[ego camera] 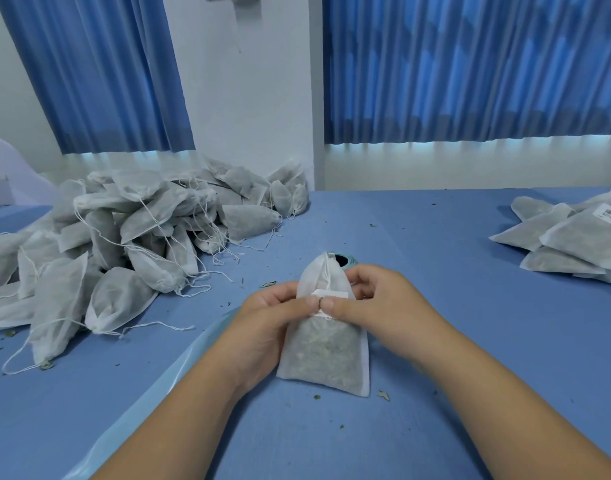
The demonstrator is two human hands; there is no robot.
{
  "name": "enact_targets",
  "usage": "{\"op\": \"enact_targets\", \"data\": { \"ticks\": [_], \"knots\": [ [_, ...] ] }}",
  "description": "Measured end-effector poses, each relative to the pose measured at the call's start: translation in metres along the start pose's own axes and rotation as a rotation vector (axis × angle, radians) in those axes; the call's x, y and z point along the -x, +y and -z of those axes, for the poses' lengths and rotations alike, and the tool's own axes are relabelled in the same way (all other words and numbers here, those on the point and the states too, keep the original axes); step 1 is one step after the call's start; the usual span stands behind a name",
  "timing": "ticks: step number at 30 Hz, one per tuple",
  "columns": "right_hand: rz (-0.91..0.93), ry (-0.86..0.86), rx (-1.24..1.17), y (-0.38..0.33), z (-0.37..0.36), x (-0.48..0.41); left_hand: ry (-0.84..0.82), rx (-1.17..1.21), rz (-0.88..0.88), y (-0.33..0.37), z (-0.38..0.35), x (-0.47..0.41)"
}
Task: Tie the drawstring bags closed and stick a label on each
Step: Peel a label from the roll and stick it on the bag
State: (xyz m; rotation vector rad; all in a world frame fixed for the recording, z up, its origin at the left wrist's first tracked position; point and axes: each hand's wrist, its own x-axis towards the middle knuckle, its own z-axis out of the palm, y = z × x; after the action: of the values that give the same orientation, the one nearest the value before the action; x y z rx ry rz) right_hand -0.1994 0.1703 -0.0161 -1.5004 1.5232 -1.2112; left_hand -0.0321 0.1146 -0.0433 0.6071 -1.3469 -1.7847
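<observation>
A white drawstring bag (326, 355) filled with dried green leaves stands slightly tilted on the blue table, its neck gathered at the top. A white label (330, 295) lies across its upper front. My left hand (269, 323) holds the bag's left side, thumb pressing the label's left part. From the other side my right hand (373, 299) holds the bag, its thumb on the label's right part and its fingers curled behind the neck. A label roll (345, 262) peeks out just behind the bag, mostly hidden.
A big heap of unlabelled bags (131, 237) with loose strings covers the left of the table. Several labelled bags (574, 237) lie stacked at the right edge. Leaf crumbs dot the blue table (435, 254). Blue curtains and a white wall stand behind.
</observation>
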Motion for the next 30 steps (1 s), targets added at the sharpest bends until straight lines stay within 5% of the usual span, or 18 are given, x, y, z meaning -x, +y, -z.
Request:
{"op": "enact_targets", "data": {
  "ticks": [5,11,30],
  "knots": [
    [-0.005,-0.084,-0.125,0.000,0.002,0.000,0.133,0.093,-0.031,0.002,-0.002,0.000],
    [-0.008,-0.091,-0.128,0.002,0.003,-0.002,0.265,-0.215,-0.191,-0.004,-0.002,0.000],
    [-0.092,-0.024,-0.327,0.006,0.003,-0.003,0.049,-0.227,-0.021,-0.008,-0.003,0.002]
  ]
}}
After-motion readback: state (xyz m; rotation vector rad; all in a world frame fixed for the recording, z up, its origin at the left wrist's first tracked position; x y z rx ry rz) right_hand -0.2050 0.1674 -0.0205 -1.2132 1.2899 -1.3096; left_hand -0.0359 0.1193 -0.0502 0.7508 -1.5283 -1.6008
